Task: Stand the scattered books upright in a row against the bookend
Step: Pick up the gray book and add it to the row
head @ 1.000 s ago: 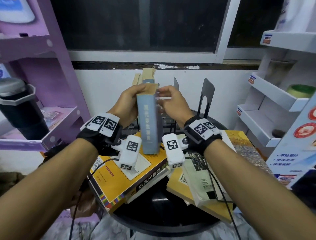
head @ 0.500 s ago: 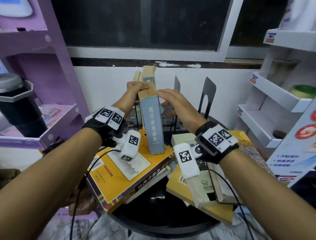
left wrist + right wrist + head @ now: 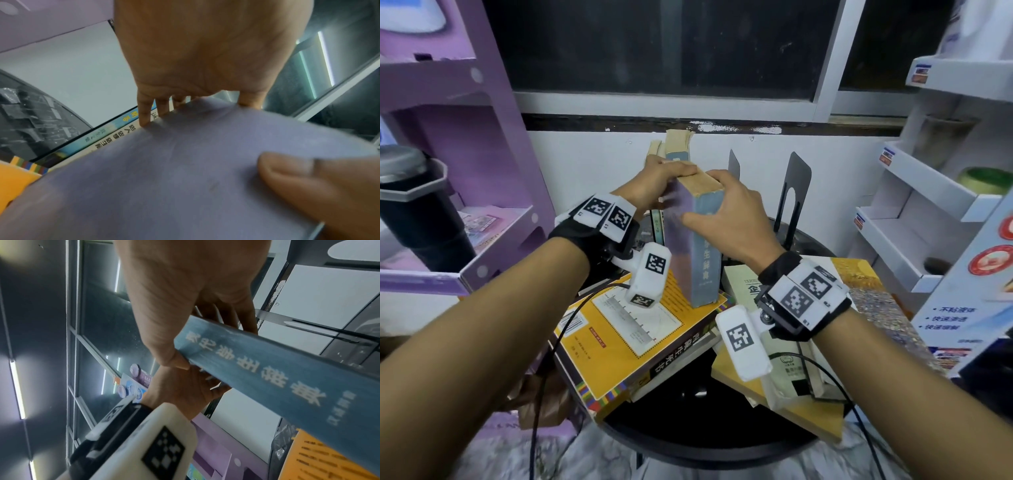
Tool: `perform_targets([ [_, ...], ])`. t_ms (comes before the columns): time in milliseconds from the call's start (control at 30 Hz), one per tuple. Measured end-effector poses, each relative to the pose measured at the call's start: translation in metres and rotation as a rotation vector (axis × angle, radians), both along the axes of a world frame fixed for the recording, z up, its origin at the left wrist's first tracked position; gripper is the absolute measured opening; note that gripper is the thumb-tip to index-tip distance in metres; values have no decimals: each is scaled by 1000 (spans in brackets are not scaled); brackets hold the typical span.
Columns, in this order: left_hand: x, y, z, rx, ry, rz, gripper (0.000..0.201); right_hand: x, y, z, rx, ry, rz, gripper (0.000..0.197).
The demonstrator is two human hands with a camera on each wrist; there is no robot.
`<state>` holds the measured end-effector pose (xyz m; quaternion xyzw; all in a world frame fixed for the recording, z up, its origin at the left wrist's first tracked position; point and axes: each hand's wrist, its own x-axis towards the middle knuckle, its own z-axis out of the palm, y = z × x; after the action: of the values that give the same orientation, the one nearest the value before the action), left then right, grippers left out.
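A thick blue book [image 3: 703,260] stands on end on a flat yellow book [image 3: 619,335], its purple cover [image 3: 185,178] facing left. My left hand [image 3: 661,183] grips its top corner from the left, fingers [image 3: 144,116] curled over the far edge. My right hand [image 3: 726,209] wraps over the top from the right; its thumb lies on the cover, its fingers behind the spine [image 3: 277,382]. Two black bookends [image 3: 796,192] [image 3: 734,164] stand behind on the right. A few books [image 3: 678,147] stand upright just behind the held one.
The round black table [image 3: 688,428] also carries a loose pile on the right: a pale green book [image 3: 787,366] over yellow ones [image 3: 866,287]. A purple shelf unit [image 3: 465,144] stands left, white display shelves [image 3: 914,212] right, a window behind.
My right hand has gone from lying flat on the book's top to wrapping over it, thumb on the cover. The book has turned so its purple cover shows; both wrists sit lower.
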<state>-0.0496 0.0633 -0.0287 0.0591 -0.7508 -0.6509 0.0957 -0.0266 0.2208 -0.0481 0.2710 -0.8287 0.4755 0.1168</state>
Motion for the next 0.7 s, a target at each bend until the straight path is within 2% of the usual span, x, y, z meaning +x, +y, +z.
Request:
perform_targets([
  [100, 0, 2, 0, -8, 10, 31, 39, 0, 6, 3, -29, -27, 6, 58],
  [200, 0, 3, -5, 67, 45, 103, 33, 0, 6, 5, -45, -51, 15, 52],
  [300, 2, 6, -9, 152, 54, 111, 37, 0, 5, 6, -38, -60, 14, 47],
  [367, 2, 8, -7, 170, 52, 119, 43, -1, 1, 5, -39, -55, -11, 46],
  [467, 4, 14, -2, 162, 49, 115, 65, -2, -4, 5, -29, -34, -72, 51],
  [600, 3, 11, -2, 130, 65, 137, 30, -3, -3, 6, 16, 4, -108, 49],
  [633, 3, 11, -2, 109, 66, 143, 30, -3, -4, 6, 22, 8, -112, 47],
  [700, 3, 9, -1, 52, 55, 152, 43, -4, -4, 6, 26, 13, -118, 40],
])
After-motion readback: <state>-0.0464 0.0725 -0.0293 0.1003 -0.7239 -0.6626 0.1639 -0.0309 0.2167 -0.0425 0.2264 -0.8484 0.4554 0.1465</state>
